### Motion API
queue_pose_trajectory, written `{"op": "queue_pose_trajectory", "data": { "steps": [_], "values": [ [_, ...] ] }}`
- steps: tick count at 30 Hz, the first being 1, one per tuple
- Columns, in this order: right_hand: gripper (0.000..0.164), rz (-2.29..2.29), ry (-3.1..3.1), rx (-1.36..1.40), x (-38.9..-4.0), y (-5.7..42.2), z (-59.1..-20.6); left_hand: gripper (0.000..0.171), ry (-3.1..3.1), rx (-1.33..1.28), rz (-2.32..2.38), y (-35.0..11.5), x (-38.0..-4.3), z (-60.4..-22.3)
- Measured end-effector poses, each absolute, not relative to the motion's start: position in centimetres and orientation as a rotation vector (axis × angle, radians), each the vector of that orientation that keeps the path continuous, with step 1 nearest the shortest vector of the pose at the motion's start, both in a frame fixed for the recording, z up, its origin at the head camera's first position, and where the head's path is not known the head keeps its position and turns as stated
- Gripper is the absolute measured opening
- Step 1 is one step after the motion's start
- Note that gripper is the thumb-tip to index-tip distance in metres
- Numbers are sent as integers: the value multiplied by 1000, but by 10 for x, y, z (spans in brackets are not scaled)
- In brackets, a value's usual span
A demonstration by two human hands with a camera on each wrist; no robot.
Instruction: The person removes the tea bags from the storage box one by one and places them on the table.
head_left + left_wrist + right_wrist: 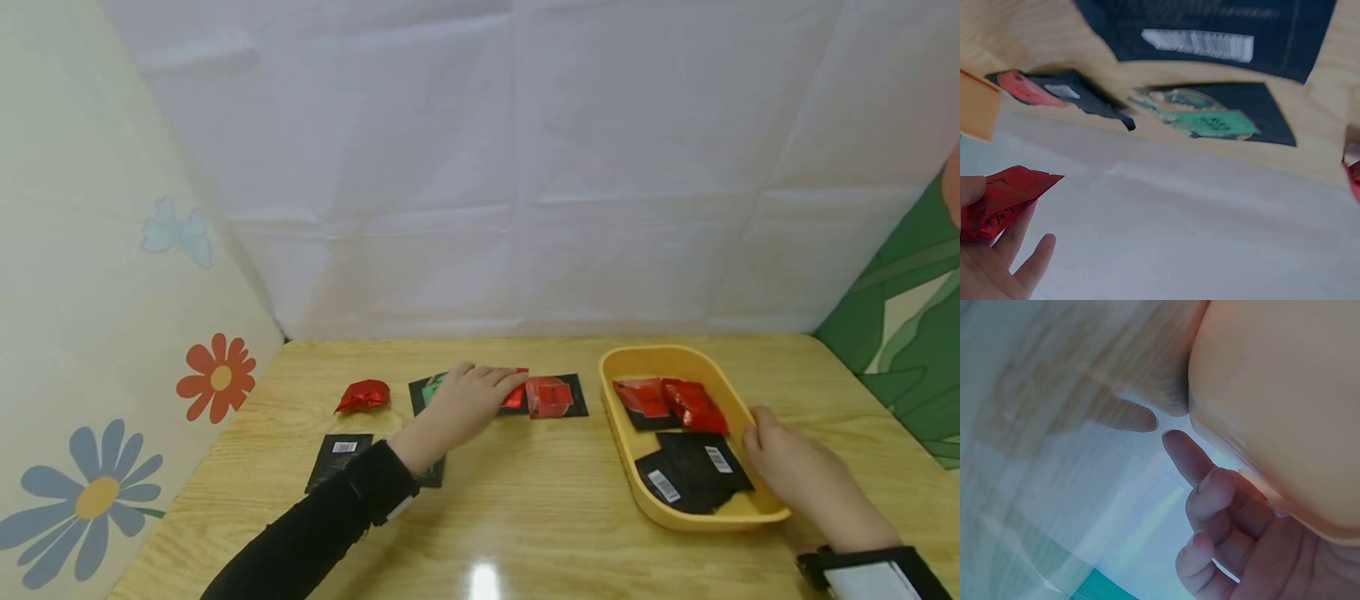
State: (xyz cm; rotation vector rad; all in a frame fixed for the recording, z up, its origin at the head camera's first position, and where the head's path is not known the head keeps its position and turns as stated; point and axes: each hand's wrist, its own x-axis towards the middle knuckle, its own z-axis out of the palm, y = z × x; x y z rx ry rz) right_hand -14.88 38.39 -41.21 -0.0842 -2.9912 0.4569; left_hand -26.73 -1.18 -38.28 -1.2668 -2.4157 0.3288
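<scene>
Currently I watch my left grip [461, 408] nearly closed, thumb and fingers pinching a creased, glossy red packet [1007, 197] well to the left of the tray [701, 523], the other fingers spread loose. My right grip [798, 471] curls at the rim of that smooth, round-cornered yellow tray, which holds flat black sachets [693, 462] and a shiny red pack [693, 407]. Near the left grip, a green-labelled sachet [1219, 120] lies flat on the wood-grained tabletop [540, 500].

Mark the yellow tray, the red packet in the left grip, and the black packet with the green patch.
Yellow tray [660, 363]: head view, inside far wall.
Red packet [1007, 195]: left wrist view, middle of wrapper.
Black packet [1217, 122]: left wrist view, green patch.
</scene>
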Motion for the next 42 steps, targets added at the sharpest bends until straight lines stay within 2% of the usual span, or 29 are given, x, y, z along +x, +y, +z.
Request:
{"op": "queue_pose_trajectory", "data": {
  "steps": [12, 32, 42],
  "values": [
    [34, 449, -2993, -69, -146, 382, -412, 52, -2529, -1218, 459, -32, -239, -406],
    [36, 445, -3024, -123, -148, 380, -408, 40, -2602, -1218, 400, -35, -218, -436],
    [36, 463, -3032, -134, -148, 379, -408, 49, -2717, -1228, 238, -40, -213, -437]
  ]
}}
